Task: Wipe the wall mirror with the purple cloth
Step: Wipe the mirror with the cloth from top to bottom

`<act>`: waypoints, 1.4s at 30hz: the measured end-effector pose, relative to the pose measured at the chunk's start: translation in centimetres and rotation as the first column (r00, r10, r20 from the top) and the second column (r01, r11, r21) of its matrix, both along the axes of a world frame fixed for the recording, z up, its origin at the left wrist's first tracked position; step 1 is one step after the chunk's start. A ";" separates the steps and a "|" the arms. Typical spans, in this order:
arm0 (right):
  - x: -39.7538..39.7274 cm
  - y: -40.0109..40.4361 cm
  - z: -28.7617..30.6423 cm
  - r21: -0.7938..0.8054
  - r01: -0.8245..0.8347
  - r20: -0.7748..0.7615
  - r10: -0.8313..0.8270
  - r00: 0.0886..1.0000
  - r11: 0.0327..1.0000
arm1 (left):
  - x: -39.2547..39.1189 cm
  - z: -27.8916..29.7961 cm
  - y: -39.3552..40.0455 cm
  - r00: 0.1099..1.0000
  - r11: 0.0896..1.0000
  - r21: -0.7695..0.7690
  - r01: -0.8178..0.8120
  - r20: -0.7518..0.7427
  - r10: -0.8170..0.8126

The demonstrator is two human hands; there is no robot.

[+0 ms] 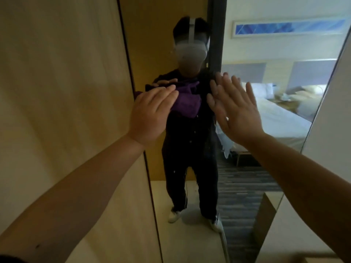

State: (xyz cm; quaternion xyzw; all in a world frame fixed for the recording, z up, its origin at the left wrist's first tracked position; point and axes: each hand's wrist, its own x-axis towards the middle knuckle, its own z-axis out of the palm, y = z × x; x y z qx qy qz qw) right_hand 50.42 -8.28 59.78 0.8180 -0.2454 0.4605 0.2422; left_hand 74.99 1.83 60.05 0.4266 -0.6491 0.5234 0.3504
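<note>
The tall wall mirror [247, 186] fills the middle of the view and reflects a person standing in dark clothes. My left hand [152, 112] lies flat on the purple cloth [187, 105] and presses it against the glass at chest height, near the mirror's left edge. The cloth is bunched, and part of it is hidden under my fingers. To the right of the cloth, my right hand [235, 109] rests palm-first on the glass with its fingers spread and nothing in it.
A light wood wall panel [62, 92] borders the mirror on the left, and a white wall [330, 120] on the right. The reflection shows a room with white beds [281, 114], a striped carpet and a pale floor strip.
</note>
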 end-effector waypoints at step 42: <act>-0.5 -5.6 -7.3 -0.194 0.062 0.191 -0.024 0.981 0.979 | -1.7 -8.0 -4.1 0.981 0.997 -0.050 0.064 -0.179 -0.072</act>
